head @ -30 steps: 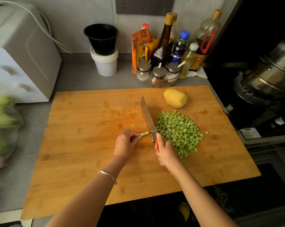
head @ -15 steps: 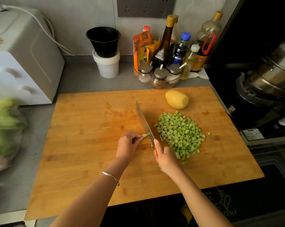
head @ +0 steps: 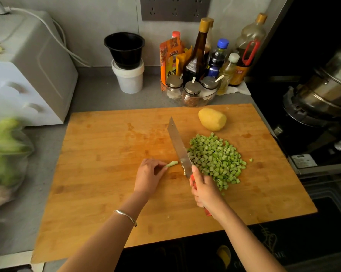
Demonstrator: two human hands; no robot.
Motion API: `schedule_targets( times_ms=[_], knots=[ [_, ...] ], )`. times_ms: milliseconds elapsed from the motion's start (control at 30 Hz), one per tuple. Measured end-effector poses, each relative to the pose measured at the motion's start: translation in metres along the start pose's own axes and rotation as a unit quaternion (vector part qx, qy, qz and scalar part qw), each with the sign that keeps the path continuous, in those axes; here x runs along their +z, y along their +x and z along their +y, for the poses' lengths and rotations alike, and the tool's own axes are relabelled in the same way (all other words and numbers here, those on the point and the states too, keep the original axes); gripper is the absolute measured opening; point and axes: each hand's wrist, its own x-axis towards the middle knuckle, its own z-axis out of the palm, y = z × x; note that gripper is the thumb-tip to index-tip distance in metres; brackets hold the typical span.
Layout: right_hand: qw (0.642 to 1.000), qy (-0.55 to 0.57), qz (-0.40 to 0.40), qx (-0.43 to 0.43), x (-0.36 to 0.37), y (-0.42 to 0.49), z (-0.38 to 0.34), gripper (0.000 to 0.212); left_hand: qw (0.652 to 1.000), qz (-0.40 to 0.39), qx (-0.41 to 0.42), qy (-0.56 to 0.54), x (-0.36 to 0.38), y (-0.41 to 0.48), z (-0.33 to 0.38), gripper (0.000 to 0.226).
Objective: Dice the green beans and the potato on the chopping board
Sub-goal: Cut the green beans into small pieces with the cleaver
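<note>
- Pinching a short bean stub on the chopping board, the left hand curls its fingers.
- Right hand grips the knife, blade between stub and diced beans.
- Whole potato lies behind the pile.

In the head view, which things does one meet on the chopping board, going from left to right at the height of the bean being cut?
left hand → bean stub → knife → diced beans. The right hand and the potato overlap these sideways, so they are left out.
</note>
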Motion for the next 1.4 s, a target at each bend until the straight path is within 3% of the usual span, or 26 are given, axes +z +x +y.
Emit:
schedule_targets(
  times_ms=[200, 433, 567, 700, 967, 1100, 1267, 1400],
  knots=[
    [0.997, -0.068, 0.006, 0.019, 0.013, 0.003, 0.008, 0.060, 1.000, -0.001, -0.008, -0.020, 0.002, 0.002, -0.001, 0.010],
    [0.995, -0.076, 0.057, -0.004, 0.021, 0.023, -0.002, 0.063, 1.000, -0.004, 0.006, -0.004, 0.001, 0.001, -0.001, 0.013],
    [0.998, -0.056, 0.033, -0.021, 0.016, 0.012, 0.007, 0.060, 1.000, 0.006, 0.007, -0.008, -0.002, -0.005, -0.004, 0.023],
    [0.997, -0.067, 0.003, -0.041, 0.019, 0.002, 0.009, 0.059, 1.000, 0.023, -0.002, 0.004, -0.002, -0.008, -0.009, 0.015],
    [0.985, -0.171, 0.030, -0.027, 0.033, 0.014, -0.001, 0.058, 1.000, 0.011, -0.002, 0.000, -0.002, -0.005, -0.006, 0.007],
    [0.996, -0.082, 0.038, -0.010, 0.025, 0.018, 0.006, 0.060, 1.000, 0.010, -0.008, 0.003, -0.003, -0.005, -0.006, 0.007],
    [0.995, -0.055, 0.078, -0.012, 0.007, 0.017, 0.013, 0.061, 1.000, -0.001, -0.005, -0.004, 0.002, 0.002, 0.003, 0.009],
    [0.997, -0.041, 0.051, -0.029, 0.006, 0.006, 0.006, 0.059, 1.000, -0.009, -0.025, 0.001, 0.008, 0.004, 0.007, 0.010]
  ],
)
